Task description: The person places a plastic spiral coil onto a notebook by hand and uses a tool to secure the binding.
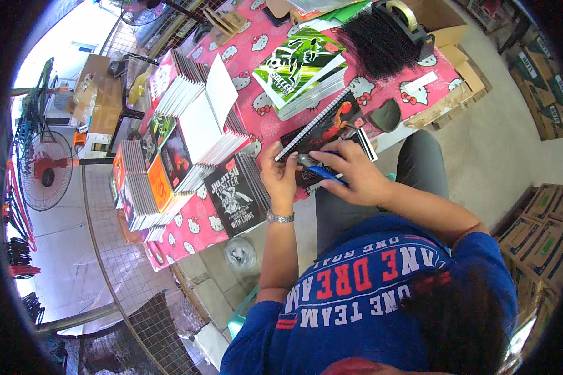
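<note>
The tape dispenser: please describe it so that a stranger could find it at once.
Start at the pink patterned tablecloth and follow it to its far edge. Beside the black curly hairpiece stands the tape dispenser, the only dark block carrying a roll of clear tape.

The left hand (280, 177) gripped a spiral notebook (322, 130) by its near edge; just right of that grip, the right hand (350, 172) pressed a blue-handled tool (324, 171) against it.
</note>
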Demonstrator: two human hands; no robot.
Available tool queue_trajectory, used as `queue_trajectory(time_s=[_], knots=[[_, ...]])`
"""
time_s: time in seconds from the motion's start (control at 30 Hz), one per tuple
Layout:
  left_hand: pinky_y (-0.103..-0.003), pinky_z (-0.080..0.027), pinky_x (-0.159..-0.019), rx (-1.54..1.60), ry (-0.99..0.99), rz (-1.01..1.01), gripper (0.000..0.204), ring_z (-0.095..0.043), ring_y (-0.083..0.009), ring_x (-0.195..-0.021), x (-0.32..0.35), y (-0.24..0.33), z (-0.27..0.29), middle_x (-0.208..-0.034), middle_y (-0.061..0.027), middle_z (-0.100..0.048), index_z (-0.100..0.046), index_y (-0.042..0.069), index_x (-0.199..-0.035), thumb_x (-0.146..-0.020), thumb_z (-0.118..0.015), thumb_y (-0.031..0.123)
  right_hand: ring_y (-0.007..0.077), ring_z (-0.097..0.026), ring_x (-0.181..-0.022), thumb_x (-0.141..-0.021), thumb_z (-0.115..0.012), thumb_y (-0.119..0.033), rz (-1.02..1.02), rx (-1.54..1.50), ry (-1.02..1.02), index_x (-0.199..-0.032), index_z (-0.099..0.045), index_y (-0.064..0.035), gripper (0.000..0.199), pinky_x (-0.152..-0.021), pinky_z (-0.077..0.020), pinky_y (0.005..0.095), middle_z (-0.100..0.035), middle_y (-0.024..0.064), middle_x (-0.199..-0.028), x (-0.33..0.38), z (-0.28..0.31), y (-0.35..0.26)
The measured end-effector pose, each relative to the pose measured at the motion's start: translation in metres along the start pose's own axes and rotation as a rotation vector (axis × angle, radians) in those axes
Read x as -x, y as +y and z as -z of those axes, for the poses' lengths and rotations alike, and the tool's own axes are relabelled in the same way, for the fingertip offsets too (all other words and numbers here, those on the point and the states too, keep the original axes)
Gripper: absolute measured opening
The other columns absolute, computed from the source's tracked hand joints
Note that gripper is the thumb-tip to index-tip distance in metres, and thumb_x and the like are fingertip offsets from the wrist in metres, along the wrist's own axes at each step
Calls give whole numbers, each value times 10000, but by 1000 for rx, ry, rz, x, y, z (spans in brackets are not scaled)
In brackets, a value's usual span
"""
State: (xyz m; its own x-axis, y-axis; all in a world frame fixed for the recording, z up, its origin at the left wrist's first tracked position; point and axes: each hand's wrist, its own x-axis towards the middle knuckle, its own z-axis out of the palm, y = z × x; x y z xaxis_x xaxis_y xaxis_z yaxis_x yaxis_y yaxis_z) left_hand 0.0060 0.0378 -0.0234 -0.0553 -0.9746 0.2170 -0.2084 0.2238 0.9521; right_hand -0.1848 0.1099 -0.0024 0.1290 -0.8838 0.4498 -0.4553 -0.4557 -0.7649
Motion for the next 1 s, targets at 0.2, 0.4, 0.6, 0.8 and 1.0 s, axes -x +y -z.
queue_trajectory(time_s=[0.2,0.4,0.6,0.8,1.0], knots=[[-228,-516,-623,-57,-48,-89,187,-623,-106,-721,-2,-25,14,-911,-77,-653,-599,-32,-1041,-863,-569,-81,337,-485,-1052,-779,-674,-268,101,308,-39,-1303,-510,-101,574,-891,-390,459,-504,159,-1168,-21,-6,-18],[-223,-449,-611,-112,13,-138,146,-564,-82,-692,-3,-19,8,-831,-38,-620,-641,-34,-935,-815,-599,-104,266,-538,-977,-835,-656,-234,123,370,-84,-1328,-503,-110,531,-853,-431,415,-534,121,-1139,-15,-17,-12],[-232,-450,-619,-162,63,-140,74,-568,-93,-712,6,-1,20,-827,-49,-640,-681,-18,-863,-796,-711,-18,209,-601,-952,-887,-636,-275,-517,-839,-386,-1331,-474,-31,532,-847,-454,332,-633,136,-1006,-11,-8,-16],[-281,-467,-738,-497,159,-406,161,-589,-143,-792,-21,117,130,-850,-58,-643,-648,19,-947,-810,-566,41,363,-576,-1069,-688,-720,-122,-317,455,196,-1210,-565,-54,548,-913,-462,439,-600,190,-1134,25,115,96],[-471,-449,-842,-1291,-173,128,275,-594,-404,-908,-93,58,132,-935,-231,-629,-617,3,-1049,-806,-524,93,355,-542,-1086,-711,-721,-221,-406,945,161,-1201,-565,-62,538,-911,-450,452,-576,162,-1170,40,163,188]])
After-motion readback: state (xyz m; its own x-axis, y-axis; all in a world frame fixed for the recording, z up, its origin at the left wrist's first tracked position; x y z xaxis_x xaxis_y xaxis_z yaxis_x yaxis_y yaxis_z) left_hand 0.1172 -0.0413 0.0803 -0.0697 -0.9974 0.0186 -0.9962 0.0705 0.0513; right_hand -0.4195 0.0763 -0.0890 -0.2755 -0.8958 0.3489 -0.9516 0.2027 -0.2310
